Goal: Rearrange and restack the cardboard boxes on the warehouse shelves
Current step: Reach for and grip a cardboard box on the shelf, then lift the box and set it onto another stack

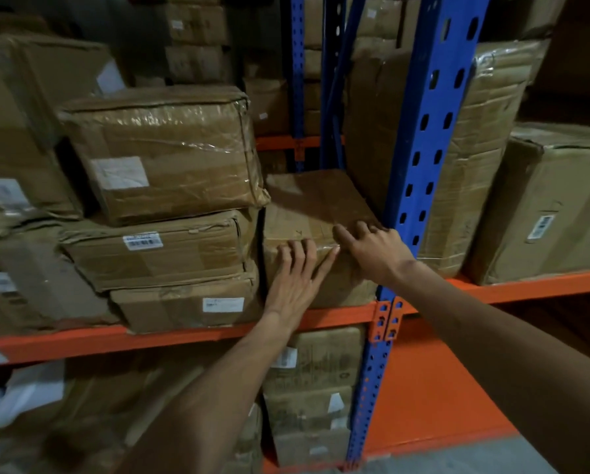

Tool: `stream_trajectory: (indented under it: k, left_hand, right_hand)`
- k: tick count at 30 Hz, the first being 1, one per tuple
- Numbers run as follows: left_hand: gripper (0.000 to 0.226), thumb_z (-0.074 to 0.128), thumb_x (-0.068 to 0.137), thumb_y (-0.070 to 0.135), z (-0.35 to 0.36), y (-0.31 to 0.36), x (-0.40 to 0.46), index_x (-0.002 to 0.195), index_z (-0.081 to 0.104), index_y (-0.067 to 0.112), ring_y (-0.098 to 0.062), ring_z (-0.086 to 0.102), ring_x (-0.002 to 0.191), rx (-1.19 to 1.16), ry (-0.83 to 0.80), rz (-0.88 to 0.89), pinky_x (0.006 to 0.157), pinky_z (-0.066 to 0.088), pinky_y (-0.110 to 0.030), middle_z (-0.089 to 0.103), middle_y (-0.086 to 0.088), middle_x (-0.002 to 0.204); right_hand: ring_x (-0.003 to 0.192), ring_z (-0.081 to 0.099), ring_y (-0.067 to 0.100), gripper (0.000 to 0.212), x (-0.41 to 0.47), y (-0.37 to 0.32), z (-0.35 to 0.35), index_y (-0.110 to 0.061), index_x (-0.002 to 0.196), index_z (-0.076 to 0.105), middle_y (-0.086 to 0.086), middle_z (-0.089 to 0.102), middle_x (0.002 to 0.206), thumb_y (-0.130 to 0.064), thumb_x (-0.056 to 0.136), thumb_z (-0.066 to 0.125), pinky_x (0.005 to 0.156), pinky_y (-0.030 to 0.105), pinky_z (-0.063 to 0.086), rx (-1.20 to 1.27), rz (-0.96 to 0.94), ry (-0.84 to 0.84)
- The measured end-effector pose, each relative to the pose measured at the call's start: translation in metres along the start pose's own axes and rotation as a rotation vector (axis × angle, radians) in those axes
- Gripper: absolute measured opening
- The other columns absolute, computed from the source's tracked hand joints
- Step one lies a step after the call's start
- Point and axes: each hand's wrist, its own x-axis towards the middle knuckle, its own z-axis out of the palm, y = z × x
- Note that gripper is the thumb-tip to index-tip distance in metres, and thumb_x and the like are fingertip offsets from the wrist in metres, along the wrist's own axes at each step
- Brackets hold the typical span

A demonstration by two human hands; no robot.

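Note:
A brown cardboard box (307,206) sits on the orange shelf beam (191,333), wedged between a stack of three taped boxes (170,213) on its left and the blue upright post (427,159) on its right. My left hand (295,278) lies flat against the box's front face, fingers spread and pointing up. My right hand (372,248) rests on the box's top front edge near its right corner, fingers curled over the edge. Neither hand has lifted the box.
A tall plastic-wrapped box (464,159) stands right of the post, and another large box (553,206) lies farther right. More boxes (314,395) fill the shelf below. Further boxes crowd the far left (16,159) and the back racks.

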Motion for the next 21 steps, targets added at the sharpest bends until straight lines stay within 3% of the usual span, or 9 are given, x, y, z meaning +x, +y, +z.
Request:
stream_trajectory:
  k: [3,6,8,11,13,15,18,21]
  left_hand:
    - [0.12,0.07,0.079,0.056,-0.011,-0.024,-0.003,0.157,-0.008,0.01,-0.049,0.03,0.133,-0.073,0.052,0.091,0.111,0.023,-0.058,0.023,-0.032,0.15]
    - [0.098,0.069,0.081,0.052,-0.03,-0.061,-0.006,0.156,0.025,0.007,-0.043,0.039,0.133,-0.093,0.276,0.044,0.115,0.022,-0.053,0.042,-0.028,0.145]
    - [0.09,0.068,0.083,0.043,-0.046,-0.085,-0.007,0.154,0.028,0.004,-0.044,0.03,0.138,-0.097,0.397,-0.105,0.119,0.011,-0.054,0.033,-0.03,0.149]
    - [0.093,0.066,0.083,0.041,-0.066,-0.12,-0.011,0.154,0.02,0.002,-0.044,0.016,0.145,-0.197,0.541,-0.374,0.121,0.005,-0.055,0.015,-0.028,0.155]
    - [0.097,0.061,0.083,0.051,-0.073,-0.143,-0.023,0.153,0.015,0.003,-0.043,0.014,0.146,-0.285,0.637,-0.551,0.121,0.004,-0.054,0.013,-0.027,0.156]
    - [0.101,0.056,0.083,0.061,-0.077,-0.167,-0.037,0.155,0.012,0.006,-0.041,0.016,0.145,-0.452,0.685,-0.807,0.12,0.007,-0.051,0.014,-0.026,0.157]
    - [0.101,0.044,0.082,0.079,-0.075,-0.206,-0.054,0.156,0.016,0.017,-0.036,0.025,0.142,-0.926,0.597,-1.193,0.114,0.023,-0.053,0.024,-0.018,0.157]
    - [0.114,0.025,0.067,0.1,-0.064,-0.25,-0.065,0.154,0.033,0.027,-0.032,0.038,0.14,-1.369,0.261,-1.231,0.115,0.025,-0.057,0.041,-0.008,0.154]
  right_hand:
    - [0.118,0.056,0.033,0.089,0.01,0.009,-0.02,-0.023,0.152,0.028,0.012,0.047,0.138,-0.05,0.082,0.075,0.086,0.044,0.048,0.083,-0.037,-0.096]
    - [0.115,0.057,0.032,0.087,0.035,0.02,-0.068,-0.025,0.151,0.03,0.01,0.047,0.139,-0.056,0.081,0.071,0.079,0.038,0.045,0.196,-0.057,-0.11]
    - [0.122,0.052,0.036,0.098,0.054,0.023,-0.109,-0.026,0.156,0.015,0.013,0.037,0.147,-0.056,0.081,0.071,0.081,0.039,0.044,0.192,-0.082,0.086]
    - [0.134,0.039,0.037,0.112,0.082,0.015,-0.171,-0.033,0.156,0.003,0.014,0.024,0.155,-0.056,0.075,0.077,0.097,0.047,0.045,0.191,-0.171,0.364]
    - [0.139,0.03,0.038,0.118,0.097,0.003,-0.206,-0.043,0.152,-0.002,0.011,0.017,0.157,-0.063,0.067,0.078,0.101,0.054,0.042,0.247,-0.281,0.384]
    - [0.145,0.02,0.041,0.123,0.109,-0.017,-0.228,-0.053,0.147,-0.005,0.004,0.004,0.161,-0.073,0.058,0.077,0.107,0.061,0.034,0.376,-0.319,0.288]
    - [0.147,0.012,0.046,0.135,0.123,-0.05,-0.235,-0.055,0.15,-0.003,0.004,-0.008,0.165,-0.085,0.045,0.077,0.112,0.064,0.024,0.648,-0.212,0.099]
    - [0.139,0.029,0.043,0.132,0.13,-0.067,-0.222,-0.047,0.153,0.019,0.009,0.014,0.157,-0.074,0.043,0.087,0.109,0.057,0.035,0.875,-0.164,0.117]
